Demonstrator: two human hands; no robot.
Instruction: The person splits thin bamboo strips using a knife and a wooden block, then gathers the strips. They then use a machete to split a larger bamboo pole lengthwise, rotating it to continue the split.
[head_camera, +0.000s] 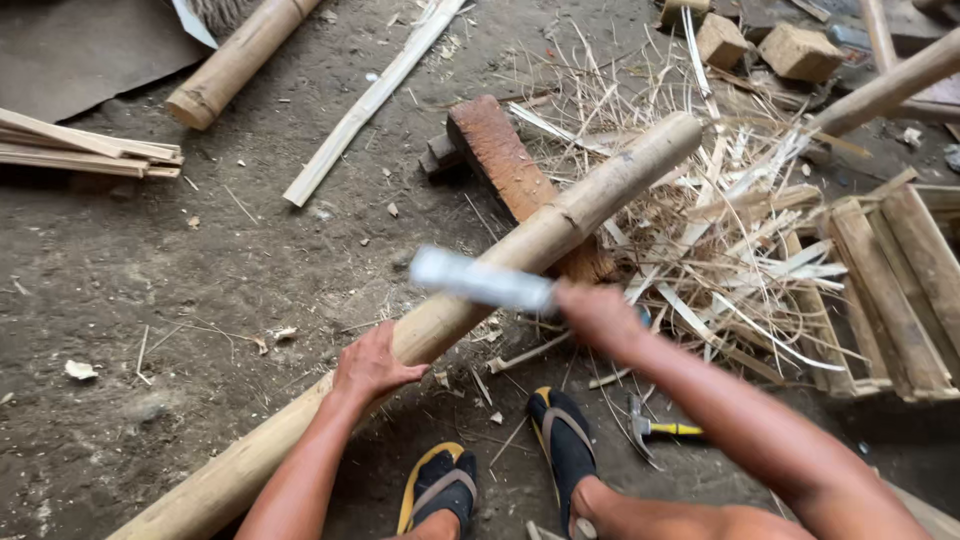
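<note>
At 12 o'clock from our sandals (500, 480), w/ left hand (372, 366) clamped on the bamboo pole (520, 250), we'd keep it pinned on the block (505, 165) while right hand (598, 316), gripping the blurred blade (480, 280), strikes clear of fingers.

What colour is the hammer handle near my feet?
Yellow; the hammer shows best in the head view, lying on the ground.

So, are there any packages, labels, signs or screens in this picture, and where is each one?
None show in the head view. The only sheet-like thing is a flat brown cardboard sheet on the ground at the top left, with no label visible on it. The rest is bamboo poles, wood scraps and tools on bare earth.
</note>
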